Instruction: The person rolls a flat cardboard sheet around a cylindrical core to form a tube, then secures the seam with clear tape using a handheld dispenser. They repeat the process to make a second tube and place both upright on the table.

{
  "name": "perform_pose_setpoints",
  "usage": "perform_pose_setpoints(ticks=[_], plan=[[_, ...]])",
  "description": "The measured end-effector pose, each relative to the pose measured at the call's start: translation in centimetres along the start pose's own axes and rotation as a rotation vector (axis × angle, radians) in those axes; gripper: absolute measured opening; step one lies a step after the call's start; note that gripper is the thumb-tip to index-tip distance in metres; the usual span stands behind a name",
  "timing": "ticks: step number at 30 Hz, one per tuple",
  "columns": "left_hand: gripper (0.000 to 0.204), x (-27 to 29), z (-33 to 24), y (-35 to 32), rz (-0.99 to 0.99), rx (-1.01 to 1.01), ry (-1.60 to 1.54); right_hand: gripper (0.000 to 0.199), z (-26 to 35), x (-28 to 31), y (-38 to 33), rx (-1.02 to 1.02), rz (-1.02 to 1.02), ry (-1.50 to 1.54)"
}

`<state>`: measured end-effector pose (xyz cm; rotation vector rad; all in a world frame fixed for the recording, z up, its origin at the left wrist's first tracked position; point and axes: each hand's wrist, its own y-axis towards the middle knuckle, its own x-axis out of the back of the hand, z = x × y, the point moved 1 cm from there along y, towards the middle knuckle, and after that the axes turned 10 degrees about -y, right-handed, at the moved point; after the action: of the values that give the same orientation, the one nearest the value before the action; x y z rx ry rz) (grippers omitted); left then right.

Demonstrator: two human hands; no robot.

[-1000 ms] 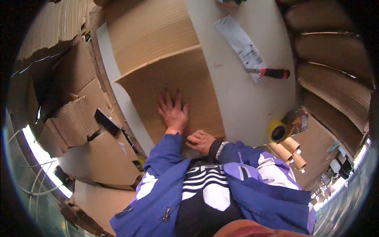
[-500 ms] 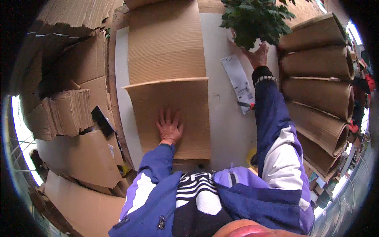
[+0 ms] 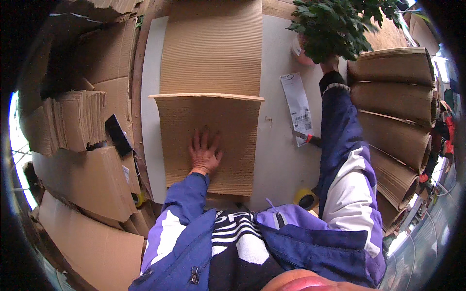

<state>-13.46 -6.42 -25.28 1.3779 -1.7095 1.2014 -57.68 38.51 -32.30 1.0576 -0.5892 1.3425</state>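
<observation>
My left hand lies flat with its fingers spread on a folded-over flap of corrugated cardboard. The rest of that sheet stretches away from me beyond the raised fold. At the far right, my right hand reaches in under a leafy green plant, whose leaves cover its fingers. Beside it, partly under the leaves, shows a pinkish pot with a white patch. Whether the right hand grips the pot or the stems cannot be seen.
Printed paper labels lie on the white tabletop, a red-and-black handled tool over their near end. Closer to me sits a tape roll. Curled cardboard sheets line the right side; stacked cardboard and a dark flat object are on the left.
The view has shifted slightly. My right hand has moved farther in under the plant's leaves, and its fingers are now hidden. My left hand stays flat on the cardboard.
</observation>
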Motion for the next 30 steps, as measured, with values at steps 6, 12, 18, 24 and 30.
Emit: perform_pose_setpoints(ticks=[6, 12, 18, 24, 30], plan=[[0.068, 0.3, -0.3, -0.1, -0.064, -0.027, -0.014, 0.062, -5.6, -1.2, 1.3, 0.308, 0.170, -0.853], [0.065, 0.2, -0.2, 0.0, -0.008, 0.017, -0.044, 0.046, -0.1, 8.5, -6.2, -0.283, 0.198, 0.172], [0.058, -0.6, 0.3, 0.3, -0.122, -0.058, -0.004, 0.047, 14.1, 17.2, -14.4, -0.327, 0.336, 0.565], [0.062, -1.9, 1.4, -0.8, -0.086, -0.064, -0.001, 0.047, 27.6, 17.0, -24.0, -0.188, 1.074, 0.646], [0.061, -3.4, 3.8, -2.2, -0.042, -0.121, -0.002, 0.066, 33.6, 11.5, -28.7, 0.193, 1.426, -0.061]])
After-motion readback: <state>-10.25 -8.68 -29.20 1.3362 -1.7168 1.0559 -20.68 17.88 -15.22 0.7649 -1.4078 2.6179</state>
